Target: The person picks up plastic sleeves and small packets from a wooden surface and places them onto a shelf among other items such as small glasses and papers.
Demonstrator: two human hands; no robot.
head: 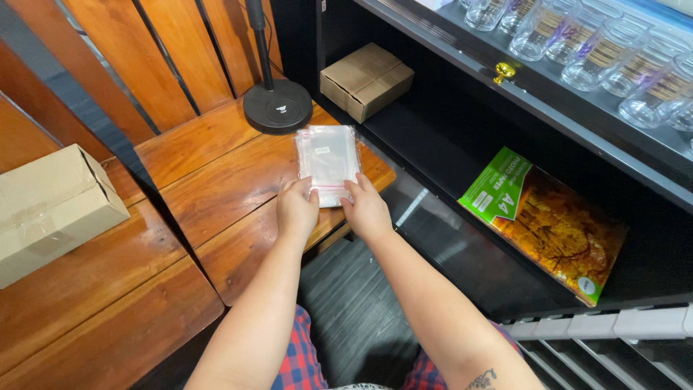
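On the bench, centre: stack of clear plastic zip bags with a red seal strip (328, 162), lying flat on the reddish-brown wooden slatted bench (216, 180), near its right end.
Left hand (297, 208): palm down, fingers curled onto the near left corner of the bag stack, gripping its lower edge.
Right hand (366, 209): palm down, fingers bent onto the near right corner of the same stack, pinching the red-striped edge.
Hands together: close side by side, a narrow gap between them, both on the stack's near edge.
Just behind the stack: round black metal stand base (278, 106) with a thin black pole rising from it, standing on the bench, near the bags but apart from them.
Far left: beige cardboard box sealed with clear tape (50, 209), resting on a second wooden bench, well apart from the hands.
Right of the bench: black open shelf unit (447, 137).
Shelf, back left: small brown cardboard box (367, 79), closed, standing alone.
Shelf, right: flat pack of photo paper with a green corner and an autumn-tree picture (548, 220), leaning tilted on the lower board.
Shelf top: row of clear glass tumblers with coloured printed bands (613, 58), lying close together.
Shelf front edge: small round gold knob (504, 71).
Bottom of view: red and blue checked cloth (299, 361) between the forearms.
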